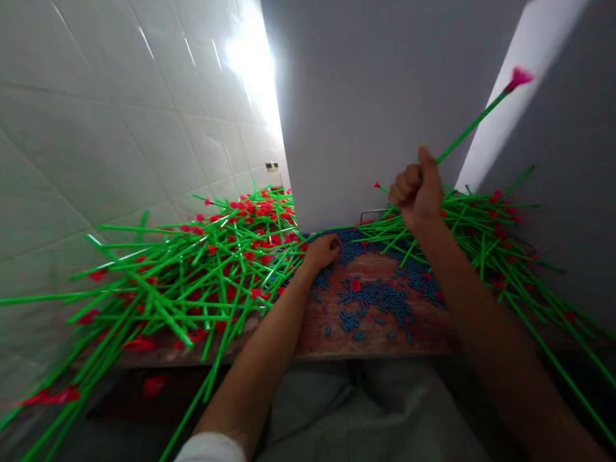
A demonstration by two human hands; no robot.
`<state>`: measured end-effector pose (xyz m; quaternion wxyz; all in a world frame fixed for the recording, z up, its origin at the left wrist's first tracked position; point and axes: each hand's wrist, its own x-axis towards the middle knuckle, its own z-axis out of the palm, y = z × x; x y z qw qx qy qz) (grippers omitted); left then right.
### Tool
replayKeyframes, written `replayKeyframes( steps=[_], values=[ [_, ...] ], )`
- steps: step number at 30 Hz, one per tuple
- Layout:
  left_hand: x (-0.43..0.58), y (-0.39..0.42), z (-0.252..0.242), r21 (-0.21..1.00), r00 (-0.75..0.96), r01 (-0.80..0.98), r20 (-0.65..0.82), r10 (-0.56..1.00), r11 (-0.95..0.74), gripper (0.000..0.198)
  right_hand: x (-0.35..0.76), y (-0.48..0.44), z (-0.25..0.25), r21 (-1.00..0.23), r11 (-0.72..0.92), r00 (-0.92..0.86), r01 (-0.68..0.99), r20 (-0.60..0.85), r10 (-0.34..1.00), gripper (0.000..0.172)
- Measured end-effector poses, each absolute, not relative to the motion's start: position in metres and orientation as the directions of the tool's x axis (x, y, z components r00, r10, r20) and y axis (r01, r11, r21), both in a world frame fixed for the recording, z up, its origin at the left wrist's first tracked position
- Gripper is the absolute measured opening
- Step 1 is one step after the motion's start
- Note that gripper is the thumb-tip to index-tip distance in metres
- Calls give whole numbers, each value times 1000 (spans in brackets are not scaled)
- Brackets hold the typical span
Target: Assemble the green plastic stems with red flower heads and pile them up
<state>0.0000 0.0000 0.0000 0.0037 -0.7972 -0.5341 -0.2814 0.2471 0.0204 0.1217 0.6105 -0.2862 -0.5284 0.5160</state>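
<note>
Raised above the table on the right, my right hand [418, 192] is closed in a fist around a thin green stick [474, 125] with a pink flared tip. The stick slants up and away to the right. My left hand [323, 251] rests low at the back of the table among small blue cylindrical pieces [387, 298]. Its fingers are curled together in a pinch, and whatever is between them is too small to make out. One loose red tip [355, 285] lies on the blue pieces.
A large heap of green sticks with red tips [216, 269] covers the left side, some overhanging the front edge. Another heap [486, 237] lies on the right. Behind the worn reddish table [346, 343] stands a grey panel [375, 115]; a tiled wall [120, 128] is at left.
</note>
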Motion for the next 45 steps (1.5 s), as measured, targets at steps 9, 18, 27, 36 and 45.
replayKeyframes(
  steps=[9, 18, 27, 36, 45],
  values=[
    [2, -4, 3, 299, 270, 852, 451, 850, -430, 21, 178, -5, 3, -976, 127, -303, -178, 177, 936, 46],
    [4, -11, 9, 319, 233, 851, 482, 845, -416, 28, 188, -5, 9, -994, 112, -538, 8, 90, 838, 40],
    [3, -15, 10, 260, 172, 908, 482, 859, -328, 31, 235, -12, 61, -895, 124, -327, -428, 281, 902, 67],
    [15, -32, 24, 79, 329, 903, 504, 798, -422, 27, 218, 7, 10, -990, 142, -299, -25, 143, 943, 62],
    [38, -57, 38, 38, 399, 867, 544, 738, -497, 42, 186, -1, -25, -783, 589, -487, 198, 443, 753, 34]
  ],
)
